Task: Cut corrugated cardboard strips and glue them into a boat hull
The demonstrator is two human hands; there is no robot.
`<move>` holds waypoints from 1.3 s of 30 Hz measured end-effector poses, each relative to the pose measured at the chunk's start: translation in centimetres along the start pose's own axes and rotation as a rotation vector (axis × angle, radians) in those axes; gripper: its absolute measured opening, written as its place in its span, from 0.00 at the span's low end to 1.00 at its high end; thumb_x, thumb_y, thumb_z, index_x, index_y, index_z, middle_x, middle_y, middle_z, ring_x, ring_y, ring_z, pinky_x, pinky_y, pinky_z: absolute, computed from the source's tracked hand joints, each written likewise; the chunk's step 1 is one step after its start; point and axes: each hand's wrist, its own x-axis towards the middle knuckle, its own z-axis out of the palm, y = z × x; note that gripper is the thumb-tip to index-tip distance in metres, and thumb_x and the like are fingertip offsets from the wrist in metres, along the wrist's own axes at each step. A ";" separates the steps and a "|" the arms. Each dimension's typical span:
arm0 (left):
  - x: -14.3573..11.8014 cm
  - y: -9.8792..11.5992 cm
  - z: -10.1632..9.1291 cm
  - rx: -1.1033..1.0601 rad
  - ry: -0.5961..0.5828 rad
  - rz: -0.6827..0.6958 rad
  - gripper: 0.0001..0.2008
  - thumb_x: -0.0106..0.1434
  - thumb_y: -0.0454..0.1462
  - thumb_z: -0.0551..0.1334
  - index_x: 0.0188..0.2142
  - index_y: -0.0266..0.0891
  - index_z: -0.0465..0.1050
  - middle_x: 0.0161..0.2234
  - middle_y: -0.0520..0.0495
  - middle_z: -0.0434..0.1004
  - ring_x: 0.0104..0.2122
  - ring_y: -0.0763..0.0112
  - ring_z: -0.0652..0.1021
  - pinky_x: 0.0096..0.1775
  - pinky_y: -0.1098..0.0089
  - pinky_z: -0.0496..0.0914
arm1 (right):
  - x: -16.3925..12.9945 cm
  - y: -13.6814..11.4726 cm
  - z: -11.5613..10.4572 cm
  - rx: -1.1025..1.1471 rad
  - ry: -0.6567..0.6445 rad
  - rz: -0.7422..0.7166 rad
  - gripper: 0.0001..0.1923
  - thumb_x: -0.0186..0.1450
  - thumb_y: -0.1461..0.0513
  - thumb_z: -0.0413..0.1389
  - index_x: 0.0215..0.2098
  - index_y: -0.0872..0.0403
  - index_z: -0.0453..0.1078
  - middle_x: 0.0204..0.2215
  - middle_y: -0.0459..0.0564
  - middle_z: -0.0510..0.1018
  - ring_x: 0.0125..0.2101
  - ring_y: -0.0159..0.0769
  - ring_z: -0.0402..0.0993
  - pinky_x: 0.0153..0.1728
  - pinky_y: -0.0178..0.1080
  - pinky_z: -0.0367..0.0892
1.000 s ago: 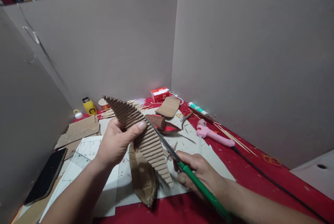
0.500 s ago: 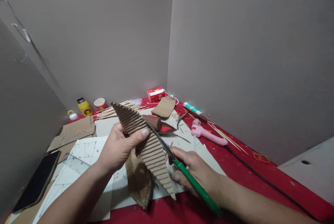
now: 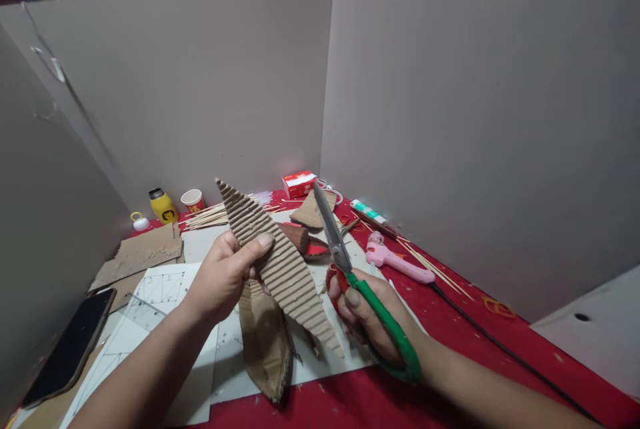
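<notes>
Pinched between thumb and fingers, the left hand [image 3: 225,275] holds a long pointed strip of corrugated cardboard [image 3: 277,262] up above the desk [image 3: 450,322], its ribbed face toward the camera and its tip slanting up and away to the left. Just to the right, the right hand [image 3: 365,315] has its grip closed through the green handles of a pair of scissors [image 3: 350,269], whose blades point up and away, together or nearly so, clear of the strip's edge. Beneath both hands a second brown cardboard piece [image 3: 265,342] lies on white paper sheets [image 3: 165,289]. Farther back sit a pink glue gun [image 3: 395,259] with its black cord, a bundle of wooden skewers [image 3: 210,215], a red box [image 3: 299,183], a paper cup [image 3: 193,200] and a yellow bottle [image 3: 163,205]. A dark phone [image 3: 70,345] lies at the left edge.
</notes>
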 end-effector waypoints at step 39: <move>-0.4 0.7 -0.5 0.191 0.140 0.204 0.05 0.61 0.38 0.67 0.35 0.39 0.79 0.33 0.50 0.81 0.31 0.74 0.77 0.36 0.73 0.74 | 0.0 -1.3 -0.3 -0.325 -0.309 -0.248 0.28 0.65 0.38 0.46 0.36 0.53 0.66 0.23 0.45 0.68 0.24 0.35 0.62 0.28 0.36 0.64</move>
